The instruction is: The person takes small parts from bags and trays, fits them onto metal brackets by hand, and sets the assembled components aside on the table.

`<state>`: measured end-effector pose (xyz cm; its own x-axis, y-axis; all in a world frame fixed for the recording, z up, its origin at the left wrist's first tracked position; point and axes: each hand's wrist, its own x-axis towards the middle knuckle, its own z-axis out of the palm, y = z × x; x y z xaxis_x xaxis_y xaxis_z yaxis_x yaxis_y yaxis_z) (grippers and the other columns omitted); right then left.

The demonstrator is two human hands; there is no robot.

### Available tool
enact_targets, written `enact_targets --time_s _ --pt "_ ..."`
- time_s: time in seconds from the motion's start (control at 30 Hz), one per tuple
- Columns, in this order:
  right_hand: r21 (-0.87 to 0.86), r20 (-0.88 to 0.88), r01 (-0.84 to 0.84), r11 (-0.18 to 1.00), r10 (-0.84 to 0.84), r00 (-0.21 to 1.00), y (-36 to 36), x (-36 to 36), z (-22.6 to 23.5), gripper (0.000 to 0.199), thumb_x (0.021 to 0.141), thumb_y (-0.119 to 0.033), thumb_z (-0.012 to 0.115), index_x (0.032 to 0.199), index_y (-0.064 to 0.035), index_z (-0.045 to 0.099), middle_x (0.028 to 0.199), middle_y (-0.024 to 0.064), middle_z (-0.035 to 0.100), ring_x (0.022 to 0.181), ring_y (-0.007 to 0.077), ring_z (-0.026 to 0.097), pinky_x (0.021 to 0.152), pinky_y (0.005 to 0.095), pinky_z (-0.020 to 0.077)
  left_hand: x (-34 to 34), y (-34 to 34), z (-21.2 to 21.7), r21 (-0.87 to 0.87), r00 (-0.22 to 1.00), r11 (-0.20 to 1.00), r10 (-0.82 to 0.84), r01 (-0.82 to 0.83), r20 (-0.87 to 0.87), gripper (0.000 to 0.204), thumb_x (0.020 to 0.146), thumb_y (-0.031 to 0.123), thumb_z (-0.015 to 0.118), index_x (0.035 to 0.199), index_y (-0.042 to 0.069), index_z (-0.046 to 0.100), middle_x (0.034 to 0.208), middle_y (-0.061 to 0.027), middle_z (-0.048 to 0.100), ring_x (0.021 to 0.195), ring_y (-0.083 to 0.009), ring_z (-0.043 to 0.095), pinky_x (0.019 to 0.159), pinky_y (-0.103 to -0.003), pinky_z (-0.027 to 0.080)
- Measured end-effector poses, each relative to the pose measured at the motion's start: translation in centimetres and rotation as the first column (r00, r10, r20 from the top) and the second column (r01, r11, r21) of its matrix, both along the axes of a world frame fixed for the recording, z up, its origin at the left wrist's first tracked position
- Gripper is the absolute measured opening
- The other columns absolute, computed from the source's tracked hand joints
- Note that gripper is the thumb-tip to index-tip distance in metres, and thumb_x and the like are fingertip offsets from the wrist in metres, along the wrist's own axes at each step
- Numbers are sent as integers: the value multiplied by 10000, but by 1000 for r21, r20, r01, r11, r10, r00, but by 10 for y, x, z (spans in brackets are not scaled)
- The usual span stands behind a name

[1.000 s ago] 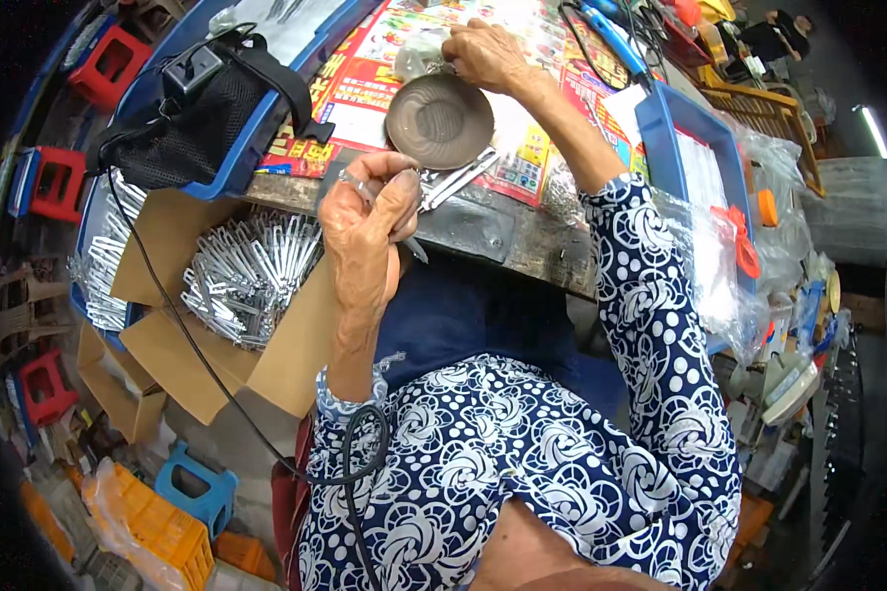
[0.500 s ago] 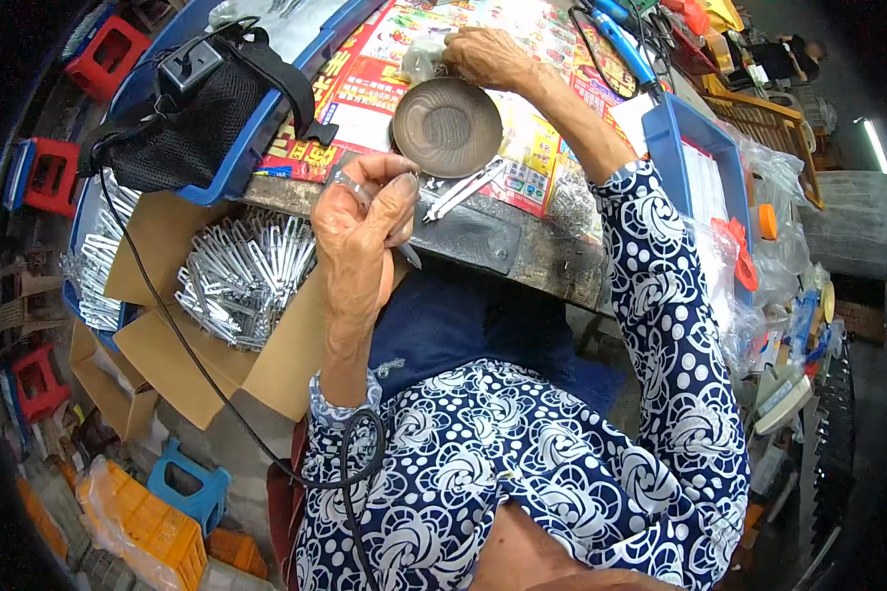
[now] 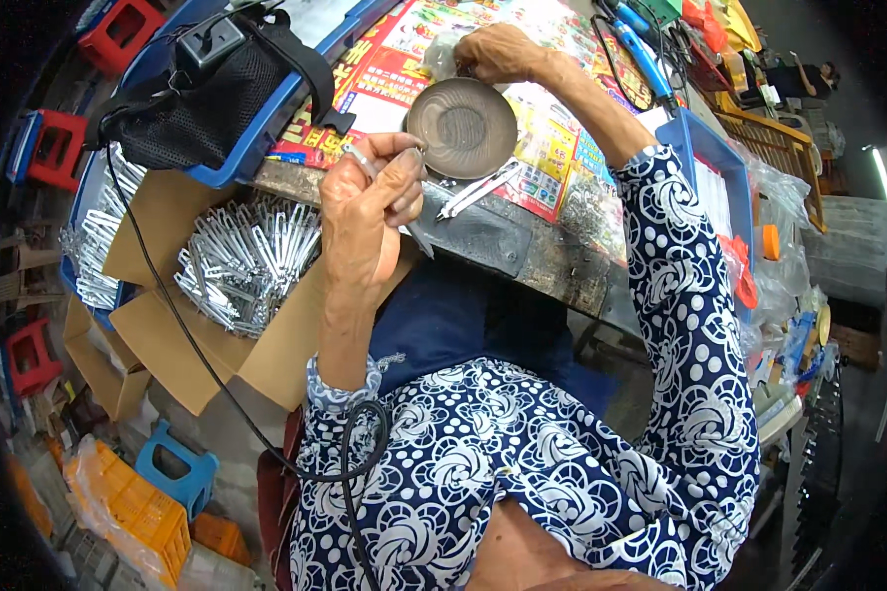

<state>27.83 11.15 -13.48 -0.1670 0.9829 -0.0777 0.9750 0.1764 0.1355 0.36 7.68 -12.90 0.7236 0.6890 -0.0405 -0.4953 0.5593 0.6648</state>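
Observation:
My left hand (image 3: pixel 373 202) is closed round a slim grey pointed tool (image 3: pixel 421 239), whose pale upper end shows by the knuckles. Its thumb and forefinger pinch together at the left rim of a round brown dish (image 3: pixel 461 128); any tiny thing between them is too small to name. Just beyond the dish, my right hand (image 3: pixel 500 54) has its fingers bent down and together beside a small clear plastic bag (image 3: pixel 442 56). What those fingers hold, if anything, is hidden. Several slim silvery metal pieces (image 3: pixel 478 190) lie at the bench edge, below the dish.
Left of the bench, a cardboard box (image 3: pixel 197 360) holds a heap of silvery metal pieces (image 3: pixel 246 261). A black mesh bag (image 3: pixel 182 123) sits over a blue tray (image 3: pixel 229 169). Printed paper (image 3: pixel 552 158) covers the bench. On the right are a blue bin (image 3: pixel 682 148) and a blue tool (image 3: pixel 644 59).
My right hand has shifted slightly and its fingers are more bent and gathered. The left hand still grips the slim tool. The whole view has moved a little.

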Motion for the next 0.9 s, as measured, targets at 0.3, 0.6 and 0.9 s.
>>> enact_targets --time_s 0.3,0.6,0.9 --pt "77 -270 148 986 -123 955 -7 8 12 128 656 -145 546 713 -31 544 585 106 521 548 191 518 509 318 407 8 5 -13 -102 994 992 -64 74 92 124 781 27 534 884 -29 492 670 -40 477 476 -42 342 404 -160 246" --pt "133 -586 195 972 -82 806 -5 -4 -9 106 644 -86 517 696 -1 554 593 138 547 544 201 525 516 330 418 11 16 -24 -152 983 982 -87 112 162 132 792 28 512 911 -26 491 714 -72 497 489 -60 351 424 -172 267" --pt "201 -715 464 863 -194 671 -3 7 -29 180 706 -85 477 799 2 604 718 165 604 650 236 584 630 334 456 19 22 -30 -216 973 962 -126 168 193 152 799 33 499 936 -31 486 770 -102 502 502 -75 355 435 -181 275"
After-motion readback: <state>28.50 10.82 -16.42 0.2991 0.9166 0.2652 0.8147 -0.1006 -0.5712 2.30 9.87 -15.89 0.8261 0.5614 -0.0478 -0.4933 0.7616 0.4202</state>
